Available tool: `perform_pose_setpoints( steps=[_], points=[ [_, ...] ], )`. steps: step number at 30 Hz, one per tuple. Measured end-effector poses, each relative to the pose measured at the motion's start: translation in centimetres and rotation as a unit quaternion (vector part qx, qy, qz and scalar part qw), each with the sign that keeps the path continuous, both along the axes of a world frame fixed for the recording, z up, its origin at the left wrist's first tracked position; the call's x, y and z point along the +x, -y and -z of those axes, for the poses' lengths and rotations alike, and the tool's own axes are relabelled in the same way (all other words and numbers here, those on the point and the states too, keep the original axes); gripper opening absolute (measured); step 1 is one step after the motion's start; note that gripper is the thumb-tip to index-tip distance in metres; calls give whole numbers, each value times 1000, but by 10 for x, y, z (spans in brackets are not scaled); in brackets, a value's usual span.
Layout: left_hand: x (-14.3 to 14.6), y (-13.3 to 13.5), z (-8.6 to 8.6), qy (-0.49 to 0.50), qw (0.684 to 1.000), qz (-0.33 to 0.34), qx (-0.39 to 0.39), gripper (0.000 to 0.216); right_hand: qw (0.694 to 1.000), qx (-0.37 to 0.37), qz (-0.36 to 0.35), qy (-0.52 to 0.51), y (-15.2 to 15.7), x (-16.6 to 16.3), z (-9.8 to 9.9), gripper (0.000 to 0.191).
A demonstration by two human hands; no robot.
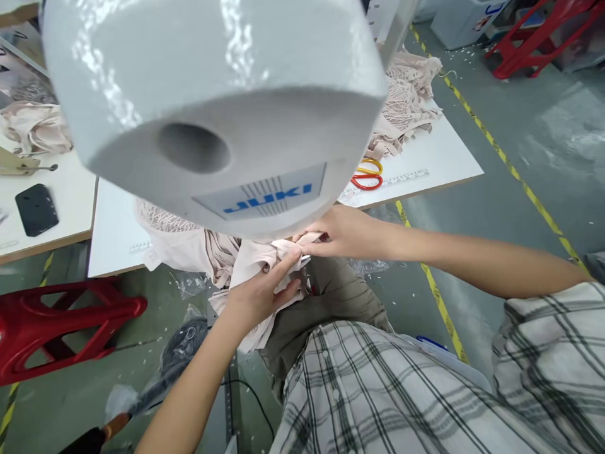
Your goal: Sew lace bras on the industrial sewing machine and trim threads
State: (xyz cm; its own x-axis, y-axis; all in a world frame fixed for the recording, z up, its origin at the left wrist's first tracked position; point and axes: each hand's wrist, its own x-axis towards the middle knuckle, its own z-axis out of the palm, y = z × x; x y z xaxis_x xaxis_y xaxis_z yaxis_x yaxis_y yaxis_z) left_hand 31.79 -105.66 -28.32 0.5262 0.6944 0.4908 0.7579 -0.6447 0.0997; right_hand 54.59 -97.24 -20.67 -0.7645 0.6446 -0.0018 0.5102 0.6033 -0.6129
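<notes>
A large pale-grey JUKI sewing machine [283, 120] fills the upper middle of the view and hides its own needle area. Just below its head, my left hand [259, 293] pinches a piece of pale pink fabric [253, 261] between thumb and fingers. My right hand [335, 233] grips the upper right edge of that same fabric, its fingertips close to those of the left. Folds of the cloth hang over my lap. More pale pink fabric with lace [182, 236] is bunched on the table to the left of my hands.
Yellow and red scissors [368, 180] lie by a ruler [401, 180] on the white table [454, 154]. Behind them is a lace fabric pile [409, 94]. A black phone [36, 210] rests on the left table. Red stools [61, 321] stand on the floor.
</notes>
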Motion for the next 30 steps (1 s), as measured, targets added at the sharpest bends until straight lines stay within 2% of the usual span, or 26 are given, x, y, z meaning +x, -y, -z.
perform_pose_setpoints(
  steps=[2,4,6,10,15,18,19,21,23,25,27,30],
  points=[
    [8,6,-2,13,999,-35,-11,54,991,113,27,-73,7,6,20,22],
    [16,11,-5,25,998,-54,-20,50,966,218,57,-125,14,10,38,20],
    [23,14,-7,30,996,-75,-32,47,947,274,57,-159,19,12,51,19],
    [28,18,-11,38,990,-112,-78,46,929,313,26,-197,16,12,61,27],
    [12,11,-19,47,992,-27,-116,44,927,325,13,-186,10,13,58,29],
    [5,7,-22,8,995,-28,-94,38,944,269,36,-188,15,15,58,27],
    [6,7,-22,-3,995,-41,-89,38,955,216,50,-198,17,16,59,25],
    [10,9,-24,-14,994,-64,-87,39,963,60,95,-245,19,15,62,24],
    [17,12,-25,-17,992,-87,-95,40,937,-107,150,-296,16,11,65,31],
    [26,17,-26,-15,988,-110,-103,41,909,-193,196,-314,7,3,66,40],
    [34,21,-26,-9,983,-146,-108,42,909,-180,217,-308,-6,-8,66,45],
    [43,24,-26,0,975,-192,-110,43,939,-81,203,-265,-22,-21,63,37]
  ],
)
